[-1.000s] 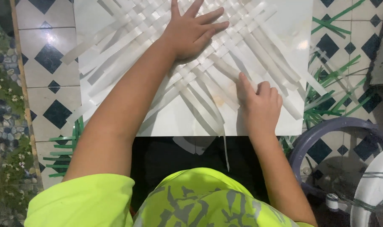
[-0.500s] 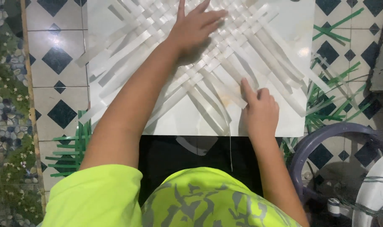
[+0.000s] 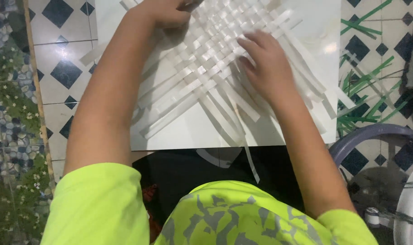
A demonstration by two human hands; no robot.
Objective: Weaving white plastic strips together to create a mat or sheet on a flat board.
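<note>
Head view: woven mat of white strips [image 3: 215,59] lay on white board [image 3: 315,27]
Left hand [image 3: 168,11]: curled, pressing mat's top edge
Right hand [image 3: 267,63]: fingers spread flat on weave, gripping nothing
Green strips [image 3: 365,104]: on tiled floor, right

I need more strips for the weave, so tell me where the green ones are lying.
In the head view the loose green strips lie on the tiled floor right of the white board, just beyond the right hand.
</note>
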